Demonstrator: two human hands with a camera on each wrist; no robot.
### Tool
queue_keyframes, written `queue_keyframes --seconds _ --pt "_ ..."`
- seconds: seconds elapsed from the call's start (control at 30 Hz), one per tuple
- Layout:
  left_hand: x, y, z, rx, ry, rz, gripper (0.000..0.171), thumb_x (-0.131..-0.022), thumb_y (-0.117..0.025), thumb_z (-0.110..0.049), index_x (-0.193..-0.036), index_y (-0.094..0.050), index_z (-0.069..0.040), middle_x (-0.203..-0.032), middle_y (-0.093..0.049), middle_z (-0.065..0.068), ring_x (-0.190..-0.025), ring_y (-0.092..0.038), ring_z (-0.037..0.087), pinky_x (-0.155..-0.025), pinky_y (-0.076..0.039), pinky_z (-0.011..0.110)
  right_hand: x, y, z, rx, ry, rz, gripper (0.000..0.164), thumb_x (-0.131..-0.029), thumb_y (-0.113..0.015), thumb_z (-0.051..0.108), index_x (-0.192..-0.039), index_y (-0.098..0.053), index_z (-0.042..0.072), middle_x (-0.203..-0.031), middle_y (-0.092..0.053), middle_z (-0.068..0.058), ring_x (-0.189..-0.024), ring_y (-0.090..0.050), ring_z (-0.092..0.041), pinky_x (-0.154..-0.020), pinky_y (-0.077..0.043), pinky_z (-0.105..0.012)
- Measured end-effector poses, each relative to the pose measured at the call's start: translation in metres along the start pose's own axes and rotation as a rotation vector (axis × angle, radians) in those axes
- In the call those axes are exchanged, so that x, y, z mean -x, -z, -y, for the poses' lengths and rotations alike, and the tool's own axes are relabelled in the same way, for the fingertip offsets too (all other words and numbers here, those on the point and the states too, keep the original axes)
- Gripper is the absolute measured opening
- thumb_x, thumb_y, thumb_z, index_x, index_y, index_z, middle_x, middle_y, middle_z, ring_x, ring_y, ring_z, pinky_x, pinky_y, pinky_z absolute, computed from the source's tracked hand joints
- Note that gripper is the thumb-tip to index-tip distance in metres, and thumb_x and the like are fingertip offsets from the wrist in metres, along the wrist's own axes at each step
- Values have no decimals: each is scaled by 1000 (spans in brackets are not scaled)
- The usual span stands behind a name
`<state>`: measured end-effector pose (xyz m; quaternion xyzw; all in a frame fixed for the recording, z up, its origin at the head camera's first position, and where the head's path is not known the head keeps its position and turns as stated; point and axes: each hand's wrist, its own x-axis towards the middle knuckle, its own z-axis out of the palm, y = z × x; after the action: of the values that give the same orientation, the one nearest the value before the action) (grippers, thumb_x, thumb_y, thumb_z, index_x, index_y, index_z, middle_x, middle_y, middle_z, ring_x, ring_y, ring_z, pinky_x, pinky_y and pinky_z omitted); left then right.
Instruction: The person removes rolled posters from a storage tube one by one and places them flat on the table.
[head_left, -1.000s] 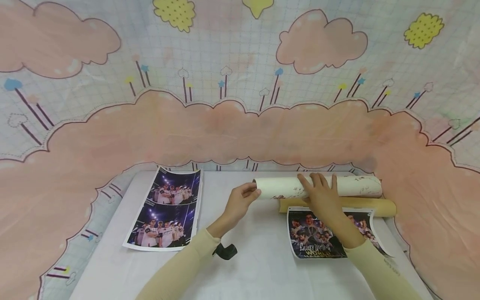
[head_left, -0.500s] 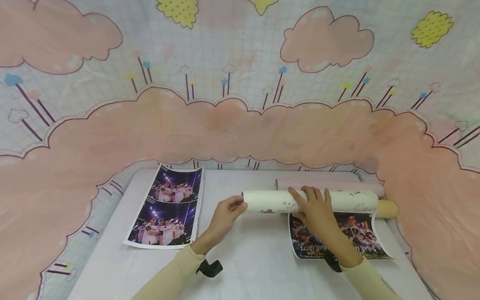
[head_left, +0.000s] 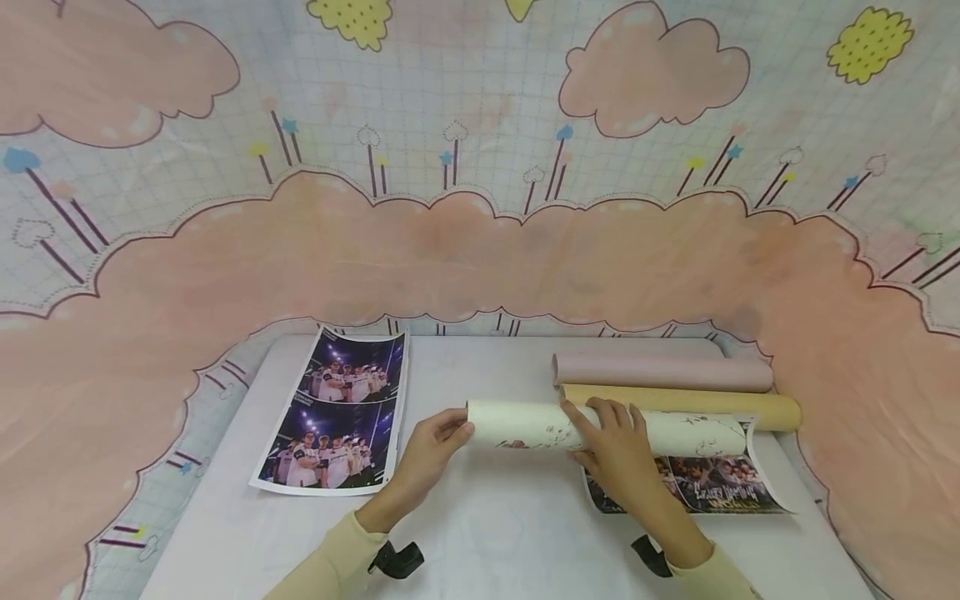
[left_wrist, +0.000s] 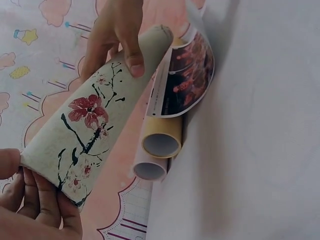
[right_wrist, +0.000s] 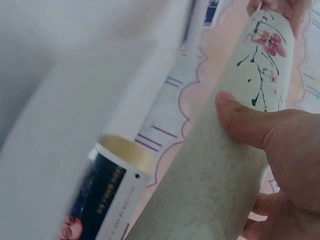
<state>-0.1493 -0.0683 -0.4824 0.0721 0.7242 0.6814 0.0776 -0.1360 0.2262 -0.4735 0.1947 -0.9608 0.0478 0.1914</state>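
A pale cream roll of paper (head_left: pixel 517 421), printed with red blossoms and dark twigs, is held level across both hands in the head view. My left hand (head_left: pixel 422 457) pinches its left end, thumb outside and fingers at the rim. My right hand (head_left: pixel 621 454) grips the roll near its middle; in the right wrist view the thumb (right_wrist: pixel 245 120) lies along the surface. Beneath the roll's right half, a dark photo poster (head_left: pixel 731 483) is partly covered. Behind it lie a yellow roll (head_left: pixel 772 412) and a pink roll (head_left: pixel 660 372), their hollow ends showing in the left wrist view.
A white table (head_left: pixel 495 533) carries these things. At its left lies a curling poster (head_left: pixel 330 433) with two group photos. A cloth (head_left: pixel 480 258) with peach cloud shapes rises behind the table. Black straps (head_left: pixel 397 560) show at the wrists.
Both hands have drawn the flowered roll from the back toward the person and slightly left. The pink roll has come into sight behind; the yellow one shows more, the dark poster less.
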Motion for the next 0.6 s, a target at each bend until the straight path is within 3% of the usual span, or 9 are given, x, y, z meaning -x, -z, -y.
queue_keyframes --seconds 0.2,0.43,0.6 --pt "1 3 4 19 17 -6 33 -97 -61 -17 -123 -61 3 -125 -65 19 -117 -62 24 -100 -49 32 5 -10 6 -29 10 -35 83 -69 -88 35 -143 -51 27 -124 -57 -15 -116 -53 -39 -98 -40 -63" --pt "-1 3 11 13 28 -21 33 -96 -62 -17 -122 -62 4 -121 -66 19 -107 -63 15 -96 -49 26 8 -18 10 -53 -39 27 84 -70 -88 34 -144 -49 29 -125 -56 -14 -119 -52 -39 -100 -40 -65" --pt "-1 5 14 5 31 -24 33 -97 -62 -18 -122 -62 3 -121 -66 18 -108 -63 15 -96 -49 26 8 -24 12 -73 -43 31 82 -70 -88 34 -143 -51 27 -125 -57 -14 -119 -53 -39 -100 -40 -65"
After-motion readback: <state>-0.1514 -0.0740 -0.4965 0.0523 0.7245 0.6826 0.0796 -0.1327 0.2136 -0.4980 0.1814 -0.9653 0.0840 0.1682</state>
